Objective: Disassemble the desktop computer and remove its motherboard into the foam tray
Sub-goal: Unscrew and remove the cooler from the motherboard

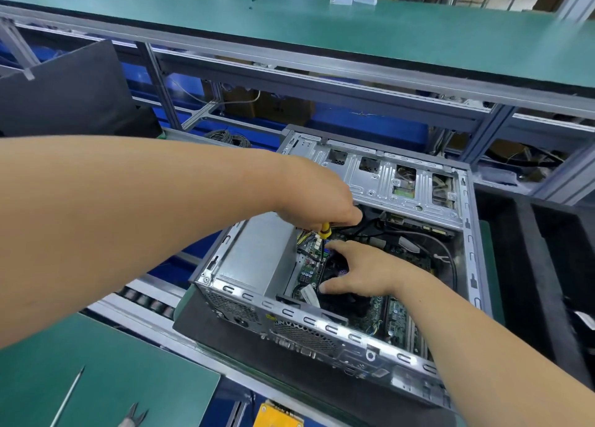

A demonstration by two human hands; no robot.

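Observation:
An open silver desktop case (pixel 338 330) lies on its side on a dark pad. Its green motherboard (pixel 396 317) shows inside, under black cables. My left hand (pixel 318 198) grips a yellow-handled screwdriver (pixel 323 233), held upright with its tip down on the board beside the grey power supply (pixel 257 256). My right hand (pixel 357 272) rests on the black cooler fan (pixel 335 272) in the middle of the case, fingers spread over it. The black foam tray (pixel 528 265) stands just right of the case.
A drive cage (pixel 386 175) spans the far side of the case. A thin metal rod (pixel 67 394) and cutting pliers (pixel 132 417) lie on the green mat at the near left. A roller conveyor (pixel 148 301) runs left of the case. A green shelf (pixel 322 27) hangs overhead.

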